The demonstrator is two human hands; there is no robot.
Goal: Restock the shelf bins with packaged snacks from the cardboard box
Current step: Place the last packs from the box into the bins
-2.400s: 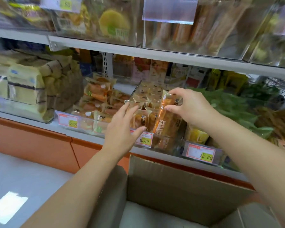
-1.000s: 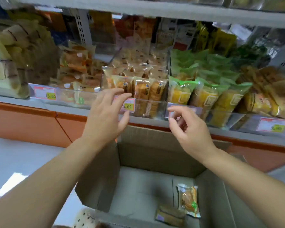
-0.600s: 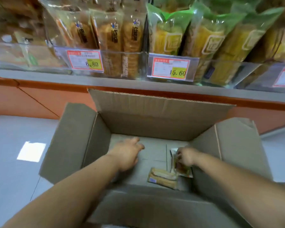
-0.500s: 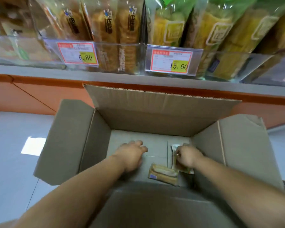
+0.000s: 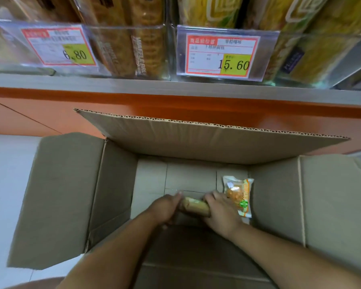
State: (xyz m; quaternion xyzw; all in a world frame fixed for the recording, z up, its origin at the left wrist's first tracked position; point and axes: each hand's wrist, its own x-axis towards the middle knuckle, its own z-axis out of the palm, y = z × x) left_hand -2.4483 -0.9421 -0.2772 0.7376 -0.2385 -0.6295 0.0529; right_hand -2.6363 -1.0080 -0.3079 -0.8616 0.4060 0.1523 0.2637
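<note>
Brown snack packet (image 5: 196,206): lying low in the cardboard box (image 5: 71,195), near its floor, with its long axis running left to right between my two grips. Left grip (image 5: 167,209) is clasping its left end and right grip (image 5: 221,211) is wrapping its right end, neither one nearer. Second packet (image 5: 239,197), orange and green, is lying just beside the right grip, by the right wall. Shelf bins (image 5: 125,49) are sitting above and ahead, so I am judging the coming lift as up and forward.
</note>
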